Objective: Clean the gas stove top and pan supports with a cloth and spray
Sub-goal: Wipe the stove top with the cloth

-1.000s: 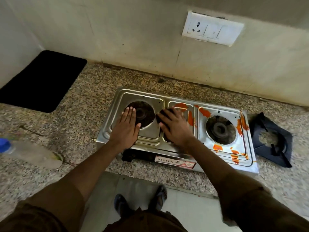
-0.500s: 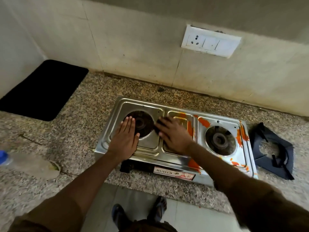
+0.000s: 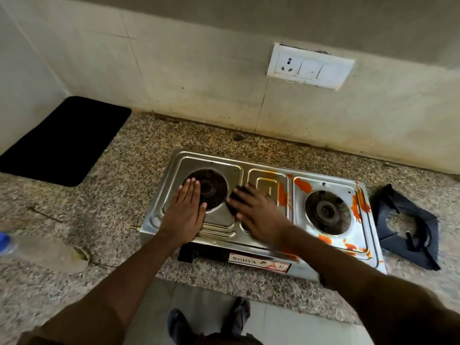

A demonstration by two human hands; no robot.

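Observation:
A steel two-burner gas stove (image 3: 211, 159) sits on the granite counter, with no pan supports on it. Orange stains (image 3: 302, 185) smear its middle and right parts, around the right burner (image 3: 326, 211). My left hand (image 3: 185, 215) lies flat on the stove, fingertips over the edge of the left burner (image 3: 214, 189). My right hand (image 3: 261, 215) presses a dark cloth (image 3: 235, 201) onto the middle panel with spread, blurred fingers. Dark pan supports (image 3: 408, 227) lie stacked on the counter right of the stove.
A plastic bottle (image 3: 37, 252) with a blue cap lies on the counter at the far left. A black mat (image 3: 64, 140) covers the back left corner. A white socket plate (image 3: 308, 67) is on the tiled wall. My feet stand below the counter edge.
My right hand has slid the cloth slightly left on the middle panel. My left hand has stayed flat in place. The view has tilted up, so the stove sits lower in frame.

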